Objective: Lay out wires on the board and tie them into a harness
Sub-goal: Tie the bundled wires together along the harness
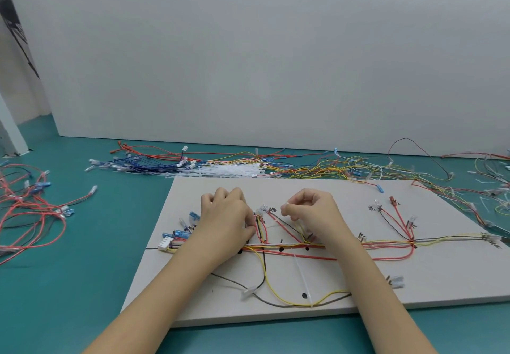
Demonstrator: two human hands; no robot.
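Note:
A white board point(358, 293) lies on the green table with red, yellow and black wires point(289, 253) laid along a marked trunk line. My left hand point(226, 215) has its fingers curled and pinches the wire branch near the board's middle. My right hand point(311, 210) is curled too, thumb and forefinger pinching a thin white cable tie point(276, 224) that runs toward the same branch. Another white cable tie point(303, 279) lies across the trunk and a yellow loop lower down. A white connector point(165, 244) sits at the trunk's left end.
A heap of white cable ties point(229, 172) lies behind the board, flanked by blue wires point(138, 163) and yellow and red wires point(331, 167). A red wire tangle point(30, 213) lies at the left. A white wall panel point(276, 63) stands behind.

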